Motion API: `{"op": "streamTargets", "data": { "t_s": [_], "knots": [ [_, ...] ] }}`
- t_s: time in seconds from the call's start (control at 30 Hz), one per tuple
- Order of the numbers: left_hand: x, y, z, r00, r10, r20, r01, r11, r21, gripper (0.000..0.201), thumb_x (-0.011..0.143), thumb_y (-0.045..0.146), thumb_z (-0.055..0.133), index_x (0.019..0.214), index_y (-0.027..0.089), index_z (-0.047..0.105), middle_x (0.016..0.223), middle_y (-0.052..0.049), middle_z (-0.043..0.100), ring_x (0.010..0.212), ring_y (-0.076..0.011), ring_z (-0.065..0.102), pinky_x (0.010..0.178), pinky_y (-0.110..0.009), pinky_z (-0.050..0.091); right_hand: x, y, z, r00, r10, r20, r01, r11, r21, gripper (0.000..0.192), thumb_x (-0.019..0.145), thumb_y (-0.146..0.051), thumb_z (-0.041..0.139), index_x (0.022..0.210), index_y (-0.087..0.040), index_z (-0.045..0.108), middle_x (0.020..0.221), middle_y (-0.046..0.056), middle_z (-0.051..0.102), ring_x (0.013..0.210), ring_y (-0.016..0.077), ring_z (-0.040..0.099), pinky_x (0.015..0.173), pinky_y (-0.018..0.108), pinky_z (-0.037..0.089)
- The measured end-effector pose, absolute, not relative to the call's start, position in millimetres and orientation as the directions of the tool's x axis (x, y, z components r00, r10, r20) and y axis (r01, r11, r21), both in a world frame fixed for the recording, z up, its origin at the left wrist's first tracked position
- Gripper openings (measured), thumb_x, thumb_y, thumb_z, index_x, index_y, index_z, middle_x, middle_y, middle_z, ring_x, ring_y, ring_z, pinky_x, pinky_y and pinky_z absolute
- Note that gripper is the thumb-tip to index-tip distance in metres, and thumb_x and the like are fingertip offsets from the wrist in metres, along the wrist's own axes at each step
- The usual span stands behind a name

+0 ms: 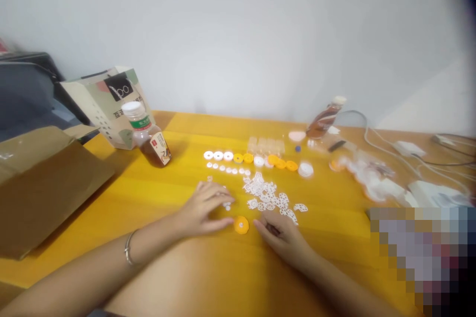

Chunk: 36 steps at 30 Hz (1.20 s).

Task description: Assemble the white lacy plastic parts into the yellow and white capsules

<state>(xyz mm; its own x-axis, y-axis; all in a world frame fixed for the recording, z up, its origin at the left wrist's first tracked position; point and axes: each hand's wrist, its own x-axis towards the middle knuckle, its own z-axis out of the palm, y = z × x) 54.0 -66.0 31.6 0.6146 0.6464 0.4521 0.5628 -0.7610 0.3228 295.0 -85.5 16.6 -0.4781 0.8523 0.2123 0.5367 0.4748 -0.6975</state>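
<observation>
An orange disc [241,228] with a small pale centre lies on the table between my hands. My left hand [203,208] has its thumb beside the disc's left edge, and its other fingers reach over several small white pieces [227,206]; thumb and fingers are apart. To the right of the disc rests my right hand [284,240], its fingers curled inward and whatever may be in them hidden. Just beyond it is a loose pile of white openwork plastic pieces [262,190].
Farther back run a row of white and orange discs [248,158] and a row of small white caps [228,171]. A tea bottle [150,141] and cardboard box [48,183] stand left. Another bottle [323,121], plastic bags [368,178] and cables [386,144] occupy the right.
</observation>
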Motion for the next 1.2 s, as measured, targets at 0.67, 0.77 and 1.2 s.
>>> {"op": "streamTargets", "data": {
  "t_s": [0.67,0.77,1.2],
  "knots": [
    [3,-18,33,0.819,0.493,0.295,0.554,-0.813,-0.180,0.021,0.091,0.018,0.039,0.103,0.016,0.056,0.097,-0.008,0.065,0.089,-0.0163,0.054,0.073,-0.030,0.034,299,-85,16,-0.491,0.845,0.211,0.534,0.484,-0.693,0.033,0.085,-0.026,0.043,0.055,-0.020,0.030,0.050,-0.006,0.031,0.046,0.0089,0.030,0.043,0.021,0.026],
    [5,-18,29,0.787,0.493,0.370,0.576,-0.803,-0.155,0.017,0.089,0.019,0.044,0.101,0.017,0.057,0.093,-0.006,0.066,0.086,-0.0162,0.055,0.071,-0.029,0.034,298,-87,16,-0.488,0.840,0.235,0.538,0.502,-0.677,0.030,0.085,-0.024,0.043,0.056,-0.020,0.034,0.050,-0.006,0.035,0.045,0.0090,0.032,0.042,0.021,0.027],
    [78,-73,20,0.635,0.627,0.451,0.448,-0.775,0.447,0.007,0.081,0.017,0.052,0.083,0.019,0.058,0.077,-0.001,0.063,0.074,-0.0119,0.056,0.072,-0.027,0.039,283,-93,9,-0.549,0.756,0.356,0.454,0.628,-0.633,0.032,0.075,-0.015,0.058,0.103,-0.022,0.047,0.094,0.006,0.060,0.087,0.0194,0.059,0.076,0.034,0.049]
  ]
}}
